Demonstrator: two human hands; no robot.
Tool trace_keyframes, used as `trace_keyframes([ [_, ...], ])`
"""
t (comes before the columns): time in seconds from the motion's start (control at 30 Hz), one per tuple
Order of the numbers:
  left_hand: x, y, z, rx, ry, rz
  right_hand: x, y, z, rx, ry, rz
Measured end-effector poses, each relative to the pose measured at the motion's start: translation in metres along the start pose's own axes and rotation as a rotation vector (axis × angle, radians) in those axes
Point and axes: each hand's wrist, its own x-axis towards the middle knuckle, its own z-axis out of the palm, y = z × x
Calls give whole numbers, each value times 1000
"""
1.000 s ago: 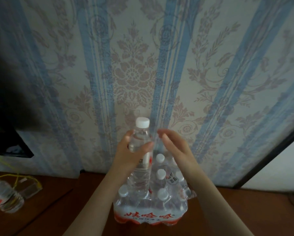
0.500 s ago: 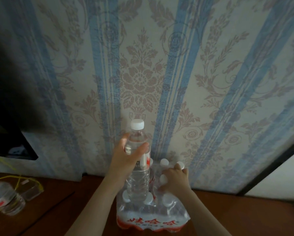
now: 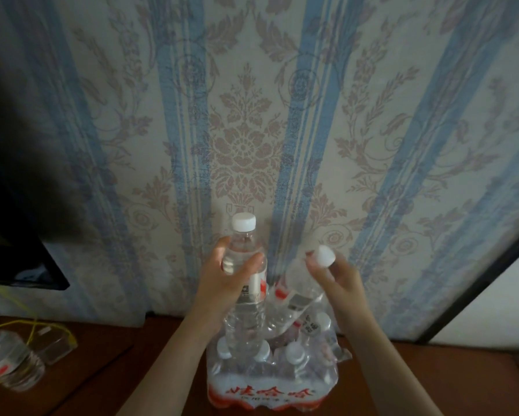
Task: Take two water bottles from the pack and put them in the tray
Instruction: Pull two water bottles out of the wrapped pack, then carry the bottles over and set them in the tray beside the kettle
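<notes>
A shrink-wrapped pack of water bottles (image 3: pixel 270 385) with red lettering stands on the brown table, against the wall. My left hand (image 3: pixel 222 277) is shut on a clear water bottle (image 3: pixel 246 301) with a white cap, held upright just above the pack's left side. My right hand (image 3: pixel 336 280) grips a second water bottle (image 3: pixel 300 292) near its white cap; it leans tilted, its base still down among the pack's bottles. No tray shows in view.
The brown table (image 3: pixel 108 379) runs along a blue-striped patterned wall. A loose water bottle (image 3: pixel 8 361) stands at the far left, near a yellow cable (image 3: pixel 26 325) and a clear plastic piece (image 3: pixel 54 343). A dark screen corner (image 3: pixel 26 265) hangs at left.
My right hand went down into the pack, closed on a second bottle and has lifted it partway out, tilted. My left hand has kept holding the first bottle above the pack.
</notes>
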Motion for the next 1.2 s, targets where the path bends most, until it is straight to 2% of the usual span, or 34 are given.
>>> trace_keyframes([
  [0.07,1,2,3,-12,1,-4,5,-31,-7,65,-35,-83],
  [0.27,4,15,17,-58,-79,36,11,-73,-16,-95,-32,-178],
  [0.37,3,25,31,-45,-126,68,3,-77,-26,-229,47,-221],
  [0.63,-13,35,108,-7,-308,124,-33,-89,-82,-345,185,-272],
  [0.83,-41,30,177,-13,-537,193,-83,-81,-145,-474,337,-228],
  [1.2,-111,22,319,-8,-906,137,-177,-63,-283,-525,532,-106],
])
